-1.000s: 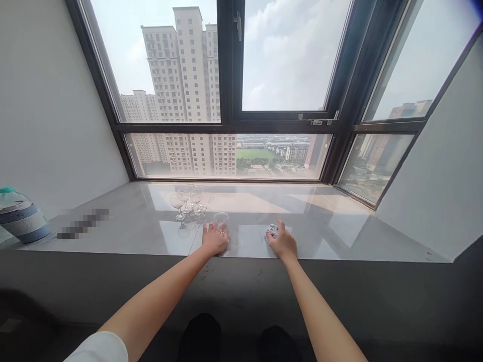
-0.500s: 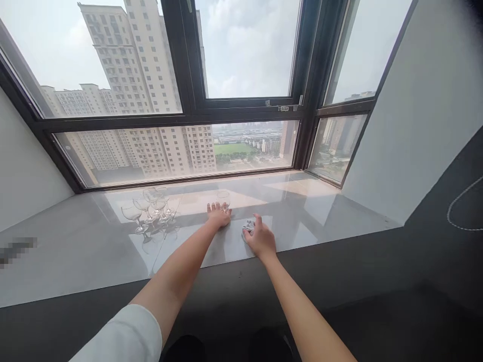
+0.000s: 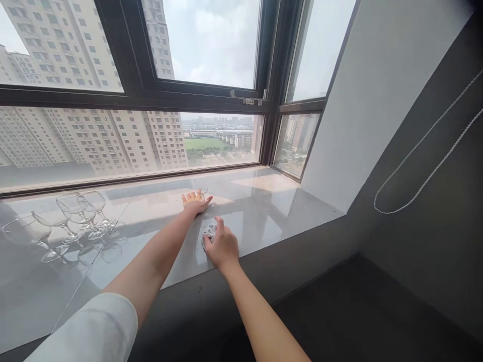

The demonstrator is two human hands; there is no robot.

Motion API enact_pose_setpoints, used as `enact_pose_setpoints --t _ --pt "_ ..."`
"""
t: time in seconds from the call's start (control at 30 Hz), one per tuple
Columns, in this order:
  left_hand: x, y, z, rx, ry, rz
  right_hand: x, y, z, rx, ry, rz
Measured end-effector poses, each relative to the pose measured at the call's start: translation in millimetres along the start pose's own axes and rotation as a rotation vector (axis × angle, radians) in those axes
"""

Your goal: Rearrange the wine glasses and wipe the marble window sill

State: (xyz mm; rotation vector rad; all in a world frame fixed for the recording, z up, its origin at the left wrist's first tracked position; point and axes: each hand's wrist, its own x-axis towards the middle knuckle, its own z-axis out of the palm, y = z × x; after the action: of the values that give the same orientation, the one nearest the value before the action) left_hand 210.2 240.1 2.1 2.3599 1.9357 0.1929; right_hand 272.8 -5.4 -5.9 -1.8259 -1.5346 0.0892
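Observation:
My left hand (image 3: 194,203) lies flat on the glossy grey window sill (image 3: 264,211) with its fingers spread. Its fingertips are at the foot of a single clear stemmed glass (image 3: 200,188), which stands upright just beyond them. My right hand (image 3: 222,247) is nearer the sill's front edge, curled over a crumpled grey cloth (image 3: 208,233) that it presses onto the sill. Both forearms reach in from the bottom of the view.
Several clear stemmed glasses (image 3: 64,221) stand grouped at the left of the sill. Behind it is a dark-framed window (image 3: 266,100) with tower blocks outside. A white wall (image 3: 362,90) closes the right end. A looped bead cord (image 3: 426,166) hangs on the dark wall.
The view has swung to the right and nearer the sill. My left hand and the single glass now lie farther from the group of glasses. My right hand stays on the cloth.

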Motion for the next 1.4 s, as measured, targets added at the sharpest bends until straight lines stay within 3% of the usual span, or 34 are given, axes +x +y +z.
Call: enact_pose_setpoints --t 0.17,0.33,0.43,0.57,0.63,0.73,0.87,1.0,1.17,1.27,1.4 --pt "-17.1 -10.6 -6.7 -0.015 -0.017 0.017 0.6 -0.1 -0.8 -0.013 -0.013 0.002" --pt "-84.2 -41.6 -21.9 0.05 0.056 0.208 0.3 -0.8 -1.5 -0.03 -0.026 0.003" --pt "-144.7 -86.5 -32.4 0.107 0.105 0.358 -1.2 -0.3 -1.5 -0.05 -0.041 0.009" --pt "-222.3 -170.8 -55.5 0.143 0.199 0.418 -2.8 0.6 -1.4 -0.093 -0.072 0.028" --pt "-251.0 -214.8 -70.8 0.127 0.25 0.301 -2.7 0.8 -1.2 -0.122 -0.083 0.041" --pt "-274.9 -274.1 -92.6 0.079 0.319 -0.045 -1.9 1.3 0.0 -0.167 -0.086 0.058" --pt "-268.6 -329.0 -111.6 -0.043 0.295 -0.452 -0.9 2.6 2.7 -0.185 -0.076 0.055" --pt "-232.6 -349.4 -116.2 -0.285 0.255 -0.611 -0.7 1.3 3.4 -0.191 -0.085 0.075" --pt "-192.7 -333.9 -99.6 -0.61 0.254 -0.667 -0.8 -2.0 2.9 -0.18 -0.083 0.08" --pt "-181.6 -318.1 -89.9 -0.603 0.242 -0.693 0.0 -1.4 4.3 -0.167 -0.075 0.068" --pt "-181.3 -306.4 -92.1 -0.556 0.253 -0.75 0.6 1.2 6.6 -0.149 -0.06 0.038"
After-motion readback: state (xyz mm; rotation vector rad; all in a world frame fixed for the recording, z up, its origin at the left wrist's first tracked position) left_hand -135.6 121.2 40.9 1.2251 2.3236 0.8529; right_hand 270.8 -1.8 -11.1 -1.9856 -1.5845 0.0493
